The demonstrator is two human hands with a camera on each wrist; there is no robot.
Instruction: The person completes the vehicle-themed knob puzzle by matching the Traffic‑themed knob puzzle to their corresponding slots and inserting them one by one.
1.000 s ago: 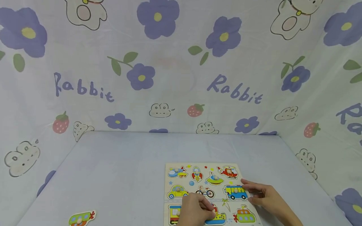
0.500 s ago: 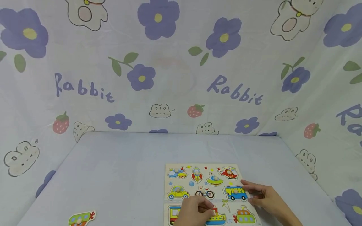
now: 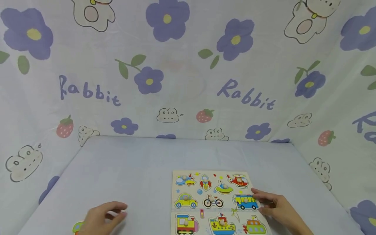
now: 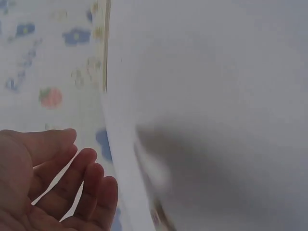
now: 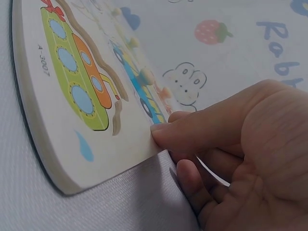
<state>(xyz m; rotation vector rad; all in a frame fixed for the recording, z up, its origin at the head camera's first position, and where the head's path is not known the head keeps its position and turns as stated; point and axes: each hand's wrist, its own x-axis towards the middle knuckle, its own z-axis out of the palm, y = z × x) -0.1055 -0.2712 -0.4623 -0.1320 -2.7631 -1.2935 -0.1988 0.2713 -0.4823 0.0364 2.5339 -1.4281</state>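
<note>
A wooden knob puzzle board (image 3: 211,210) lies on the table at the lower right of the head view. Its pieces include a car (image 3: 186,201), a bus (image 3: 246,202), a train (image 3: 186,224) and a ship (image 3: 222,225), each with a knob. At the lower right of the board, a knobless submarine picture (image 5: 72,67) shows in its recess. My right hand (image 3: 277,209) grips the board's right edge with thumb and fingers. Left of the board, my left hand (image 3: 102,218) hangs with loosely bent fingers, holding nothing. It partly covers a green submarine piece (image 3: 78,226).
A pale cloth covers the table (image 3: 141,169). Patterned curtains (image 3: 182,65) with flowers and rabbits rise at the back and both sides.
My left hand has left the ship piece and moved left, off the board, to the loose submarine piece. My right hand stays at the board's edge. The head view has shifted slightly.
</note>
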